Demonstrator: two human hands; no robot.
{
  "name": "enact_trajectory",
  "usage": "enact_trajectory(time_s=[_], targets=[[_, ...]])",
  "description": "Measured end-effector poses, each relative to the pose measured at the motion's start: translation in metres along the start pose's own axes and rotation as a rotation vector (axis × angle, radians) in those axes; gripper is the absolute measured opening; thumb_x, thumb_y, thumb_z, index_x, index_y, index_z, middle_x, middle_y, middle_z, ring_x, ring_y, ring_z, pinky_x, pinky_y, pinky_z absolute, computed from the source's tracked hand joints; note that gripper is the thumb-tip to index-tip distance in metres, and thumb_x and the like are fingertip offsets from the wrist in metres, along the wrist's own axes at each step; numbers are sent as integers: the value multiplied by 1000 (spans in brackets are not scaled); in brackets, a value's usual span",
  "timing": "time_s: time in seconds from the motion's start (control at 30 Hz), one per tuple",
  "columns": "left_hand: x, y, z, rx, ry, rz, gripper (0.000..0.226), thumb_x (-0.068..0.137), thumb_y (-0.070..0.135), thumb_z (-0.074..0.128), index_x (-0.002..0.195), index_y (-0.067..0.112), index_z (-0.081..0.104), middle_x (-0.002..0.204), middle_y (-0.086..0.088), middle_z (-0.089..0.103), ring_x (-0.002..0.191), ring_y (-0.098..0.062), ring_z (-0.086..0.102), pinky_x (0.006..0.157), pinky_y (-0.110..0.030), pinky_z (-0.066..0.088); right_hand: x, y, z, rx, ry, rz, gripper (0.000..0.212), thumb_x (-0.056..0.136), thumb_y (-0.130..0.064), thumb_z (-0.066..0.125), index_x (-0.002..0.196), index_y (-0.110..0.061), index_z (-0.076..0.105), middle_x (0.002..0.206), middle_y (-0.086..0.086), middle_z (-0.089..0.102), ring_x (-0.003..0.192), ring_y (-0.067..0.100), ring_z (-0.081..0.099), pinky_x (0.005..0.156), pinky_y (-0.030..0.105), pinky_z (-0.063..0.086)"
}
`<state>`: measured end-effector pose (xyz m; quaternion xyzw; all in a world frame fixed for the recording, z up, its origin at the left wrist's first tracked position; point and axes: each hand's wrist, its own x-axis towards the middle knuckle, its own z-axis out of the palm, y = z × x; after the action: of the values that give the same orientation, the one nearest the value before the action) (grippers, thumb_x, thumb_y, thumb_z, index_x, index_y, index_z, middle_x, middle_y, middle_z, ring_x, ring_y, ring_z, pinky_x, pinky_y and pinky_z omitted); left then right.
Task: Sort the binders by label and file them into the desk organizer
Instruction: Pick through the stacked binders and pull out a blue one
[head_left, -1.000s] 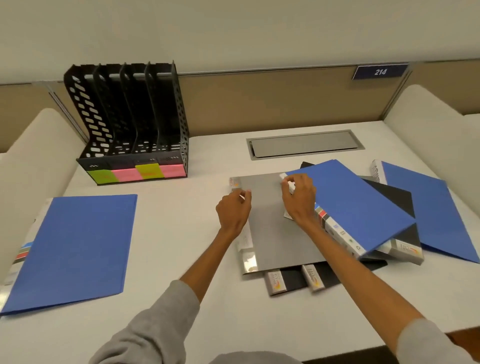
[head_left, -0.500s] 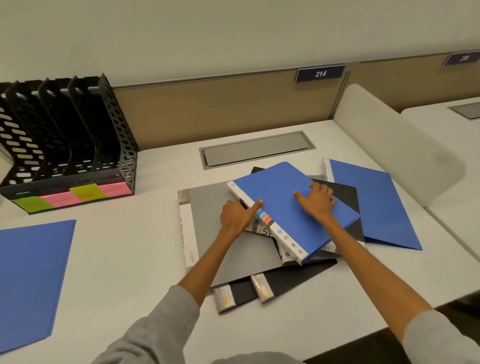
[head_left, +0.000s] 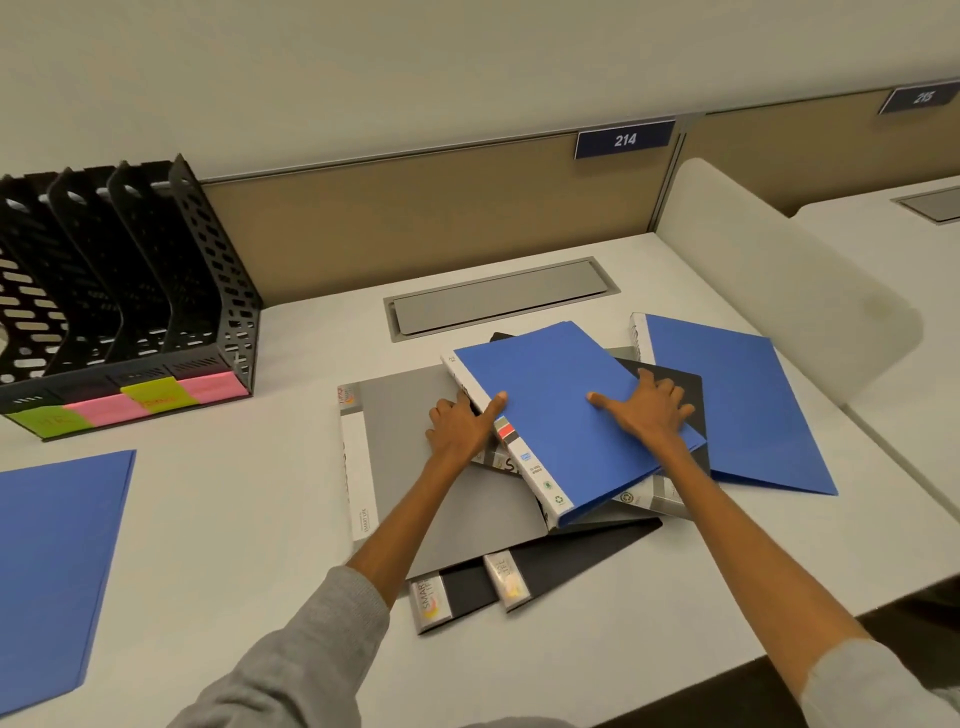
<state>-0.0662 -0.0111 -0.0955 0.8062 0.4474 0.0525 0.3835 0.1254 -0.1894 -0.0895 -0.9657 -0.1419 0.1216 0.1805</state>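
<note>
A blue binder (head_left: 550, 415) lies tilted on top of a pile in the middle of the desk. My left hand (head_left: 460, 428) grips its white spine edge, thumb on the cover. My right hand (head_left: 644, 410) rests on the cover with its fingers over the right edge. Under it are a grey binder (head_left: 415, 467) and black binders (head_left: 571, 561) with labelled spines. A second blue binder (head_left: 737, 405) lies to the right and a third blue binder (head_left: 52, 561) at the far left. The black desk organizer (head_left: 119, 291) stands at the back left, its slots empty, with green, pink and yellow notes on its front.
A grey cable hatch (head_left: 498, 296) is set into the white desk (head_left: 234, 493) behind the pile. A tan partition with a plate marked 214 (head_left: 625, 139) closes the back. A white side divider (head_left: 779, 291) bounds the desk on the right.
My right hand slid from the blue binder's spine across its cover to the right edge. My left hand left the grey binder and took the blue binder's spine. The view swung right.
</note>
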Motion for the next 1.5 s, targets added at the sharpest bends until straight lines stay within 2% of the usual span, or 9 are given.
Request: enact_trajectory(time_s=[0.17, 0.4, 0.63, 0.7, 0.8, 0.93, 1.1, 1.27, 1.5], targets=[[-3, -6, 2, -39, 46, -89, 70, 89, 71, 33, 119, 11, 53, 127, -15, 49, 122, -30, 41, 102, -46, 35, 1, 6, 3, 80, -40, 59, 101, 64, -74, 70, 138, -13, 39, 137, 20, 42, 130, 38, 35, 107, 50, 26], [-3, -11, -6, 106, -119, -130, 80, 86, 77, 20, 137, 20, 41, 137, -12, 34, 134, -29, 26, 110, -50, 20, 4, 8, 1, 207, -115, 52, 86, 66, -64, 76, 126, -10, 48, 127, 16, 52, 115, 37, 54, 92, 46, 46], [2, -11, -27, 30, -159, -59, 67, 92, 69, 25, 147, 30, 28, 146, -12, 21, 141, -30, 17, 115, -55, 18, 2, -1, -1, 227, -145, 48, 67, 66, -63, 78, 96, -7, 58, 99, 10, 64, 84, 28, 60, 69, 36, 46], [4, -7, -35, -45, -150, -21, 67, 93, 67, 27, 148, 29, 28, 148, -11, 22, 141, -29, 20, 115, -54, 22, -4, -5, 4, 270, -133, 38, 68, 66, -63, 78, 95, -4, 60, 96, 10, 65, 83, 29, 63, 66, 35, 47], [0, 0, -46, -358, -199, 114, 62, 94, 60, 36, 145, 23, 35, 142, -3, 46, 124, -23, 51, 99, -40, 47, -12, -11, 10, 354, -109, 30, 64, 68, -62, 77, 95, -6, 61, 97, 9, 67, 81, 28, 63, 62, 32, 45], [-7, -2, -65, -627, -293, 131, 55, 86, 51, 59, 135, 29, 46, 120, 1, 68, 99, -19, 71, 70, -30, 59, -10, -19, 9, 456, -139, 83, 64, 66, -61, 79, 94, -5, 63, 94, 9, 68, 80, 28, 65, 65, 36, 50], [-6, 6, -81, -784, -345, 117, 59, 76, 45, 71, 129, 25, 53, 112, -7, 71, 99, -28, 71, 71, -40, 60, -9, -33, 10, 607, -168, 60, 64, 68, -57, 80, 95, -2, 65, 93, 10, 70, 84, 30, 68, 74, 44, 55], [-3, 37, -103, -819, -192, 138, 46, 81, 38, 72, 121, 19, 60, 102, -7, 73, 87, -23, 74, 66, -36, 62, -4, -63, 7, 602, -312, 26, 65, 74, -56, 76, 101, 1, 59, 104, 13, 64, 86, 27, 61, 61, 33, 42], [-10, 75, -129, -838, -48, 240, 39, 75, 34, 81, 108, 19, 65, 86, 4, 77, 78, -17, 75, 54, -23, 56, 2, -111, 6, 626, -474, 11, 70, 78, -55, 72, 120, -1, 55, 128, 13, 57, 111, 31, 57, 87, 39, 43]])
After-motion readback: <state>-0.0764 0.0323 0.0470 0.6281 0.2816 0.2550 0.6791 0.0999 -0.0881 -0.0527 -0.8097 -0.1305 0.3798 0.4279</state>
